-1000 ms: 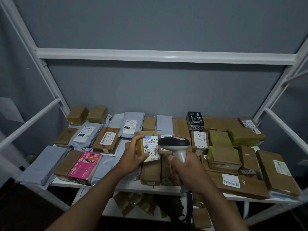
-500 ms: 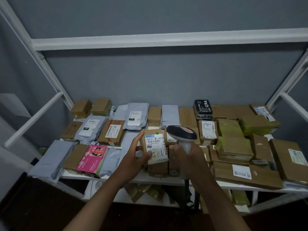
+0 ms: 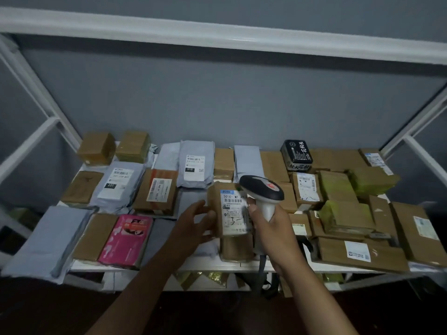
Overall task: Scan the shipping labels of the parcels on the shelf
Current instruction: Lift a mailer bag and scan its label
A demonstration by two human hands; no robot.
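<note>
White shelf (image 3: 154,267), crowded with parcels: scan in hand.
Left hand (image 3: 193,223) loosely steadies the box (image 3: 217,209); right hand (image 3: 273,226) grips the scanner (image 3: 262,189) — best aim squarely at the label (image 3: 233,211).

1. This is a parcel storeroom or mail sorting room, plain and dim, with a bare grey wall (image 3: 217,97) behind.
2. A white metal shelf (image 3: 217,265) carries dozens of brown cardboard parcels (image 3: 362,253) and grey poly mailers (image 3: 196,163), many bearing printed shipping labels (image 3: 232,211).
3. A handheld barcode scanner (image 3: 262,192) points at 1 label.
</note>
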